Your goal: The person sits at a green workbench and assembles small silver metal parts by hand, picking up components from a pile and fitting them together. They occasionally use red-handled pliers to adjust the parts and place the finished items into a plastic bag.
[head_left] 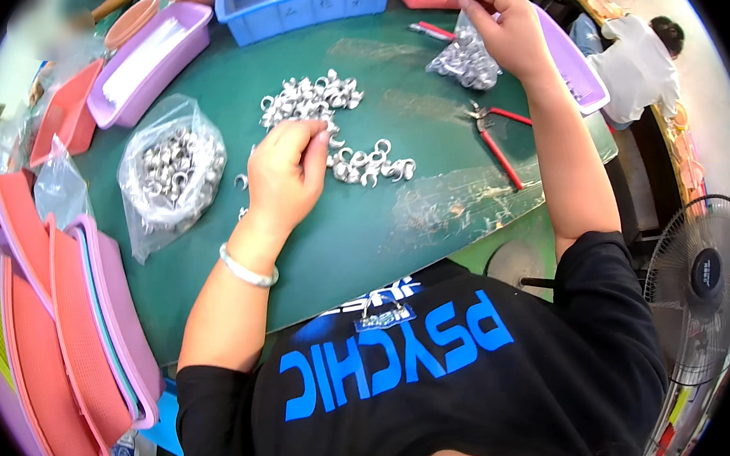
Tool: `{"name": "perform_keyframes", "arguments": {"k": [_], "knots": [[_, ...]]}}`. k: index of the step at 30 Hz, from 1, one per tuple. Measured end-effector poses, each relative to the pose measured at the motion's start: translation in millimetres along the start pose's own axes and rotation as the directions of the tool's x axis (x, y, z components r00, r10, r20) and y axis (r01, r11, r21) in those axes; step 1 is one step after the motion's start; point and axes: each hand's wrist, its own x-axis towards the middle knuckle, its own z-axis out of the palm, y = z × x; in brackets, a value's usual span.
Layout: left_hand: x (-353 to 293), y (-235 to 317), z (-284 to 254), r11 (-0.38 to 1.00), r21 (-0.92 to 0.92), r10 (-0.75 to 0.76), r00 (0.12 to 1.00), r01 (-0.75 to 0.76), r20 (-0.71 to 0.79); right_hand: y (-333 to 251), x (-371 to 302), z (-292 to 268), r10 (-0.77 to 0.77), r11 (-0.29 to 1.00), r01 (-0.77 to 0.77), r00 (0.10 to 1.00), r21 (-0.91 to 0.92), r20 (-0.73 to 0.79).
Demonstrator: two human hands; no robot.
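My left hand [287, 170] is closed, thumb against fingers, at the near edge of a heap of silvery metal rings [307, 97]; what it pinches, if anything, is hidden. A smaller group of open-ended rings [370, 164] lies just to its right. At the far right my raised right hand [511, 32] grips the top of a clear plastic bag [466, 59] with silvery metal pieces in its bottom. Left of my left hand, an open clear bag [173, 170] holds many similar pieces. Red-handled pliers [496, 145] lie below the right hand.
Stacked pink and purple baskets [81, 327] crowd the left side. A purple tray [151, 65], a blue bin [305, 8] and a red tray [64, 114] line the green table's [341, 247] far side. A fan [699, 279] and another person [639, 65] are at the right.
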Motion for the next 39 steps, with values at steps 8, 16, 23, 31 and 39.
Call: {"name": "perform_keyframes", "arguments": {"k": [8,16,23,31,39], "knots": [[2,-8,-5,0.985,0.035,-0.169,0.983,0.172,-0.065,-49,-36,80,-0.192,0.981,0.107,0.691,0.163,0.697],[0,-19,-5,0.986,0.083,-0.142,0.989,0.146,-0.05,-47,-68,119,-0.213,0.969,0.073,0.729,0.236,0.651],[-3,-23,-2,0.987,0.075,-0.153,0.983,0.145,0.102,-45,-74,118,-0.201,0.949,-0.001,0.769,0.316,0.607],[-3,-22,0,0.976,-0.169,-0.092,0.966,0.135,0.242,-47,-61,100,-0.131,0.511,-0.622,0.626,0.593,0.769],[-9,-17,5,0.752,-0.478,-0.31,0.884,0.454,0.351,-47,-64,105,-0.107,0.263,-0.722,0.637,0.64,0.763]]}}
